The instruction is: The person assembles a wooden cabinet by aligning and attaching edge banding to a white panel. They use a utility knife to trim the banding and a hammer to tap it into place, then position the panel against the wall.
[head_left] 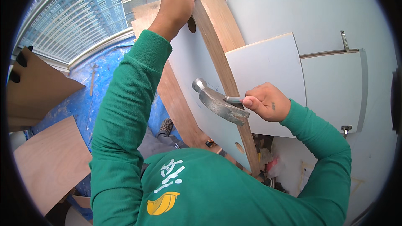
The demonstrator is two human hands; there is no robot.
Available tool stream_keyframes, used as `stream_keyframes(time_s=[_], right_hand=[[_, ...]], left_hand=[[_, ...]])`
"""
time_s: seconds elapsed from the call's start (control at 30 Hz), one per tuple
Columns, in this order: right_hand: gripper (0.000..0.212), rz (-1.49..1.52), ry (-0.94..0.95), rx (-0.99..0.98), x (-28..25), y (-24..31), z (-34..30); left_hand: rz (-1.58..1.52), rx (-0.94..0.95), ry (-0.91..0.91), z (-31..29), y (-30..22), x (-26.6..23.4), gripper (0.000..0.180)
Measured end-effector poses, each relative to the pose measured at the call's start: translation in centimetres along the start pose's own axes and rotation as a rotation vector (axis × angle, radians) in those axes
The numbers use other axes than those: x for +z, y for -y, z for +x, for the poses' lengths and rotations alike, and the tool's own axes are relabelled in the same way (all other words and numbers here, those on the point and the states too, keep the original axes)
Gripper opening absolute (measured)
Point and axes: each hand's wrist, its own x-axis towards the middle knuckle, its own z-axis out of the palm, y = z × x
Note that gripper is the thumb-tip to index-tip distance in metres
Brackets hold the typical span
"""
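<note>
A claw hammer (222,106) is in my right hand (268,102), which is closed around its handle. Its grey metal head hangs over the white face and wooden edge of a long cabinet door (197,60). Whether the head touches the door, I cannot tell. My left hand (178,6) wraps over the door's far end, with the fingertips partly hidden. Two round holes show in the door, one near my left hand and a lower one (239,147) close to my body. Pencil-like marks show beside the hammer head.
Wooden boards (184,113) lie under the door. White cabinet panels (268,71) with metal hinges (344,42) stand at right. A blue sheet (111,60) covers the floor at left, where a second hammer-like tool (92,79) lies. Plywood (54,159) sits at lower left.
</note>
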Motion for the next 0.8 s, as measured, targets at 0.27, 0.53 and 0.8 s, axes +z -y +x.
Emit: stream_keyframes(time_s=[0.27,0.53,0.8], right_hand=[[0.067,-0.109,0.038,0.014,-1.8,2.2,4.6],[0.067,-0.078,0.013,0.033,-2.8,2.6,7.1],[0.073,-0.147,-0.043,0.117,-6.7,2.4,12.8]], left_hand=[[-0.274,0.043,-0.025,2.9,4.6,-2.9,0.074],[-0.250,0.184,-0.029,4.6,7.1,-1.7,0.061],[-0.313,-0.010,0.009,5.6,7.6,0.5,0.056]])
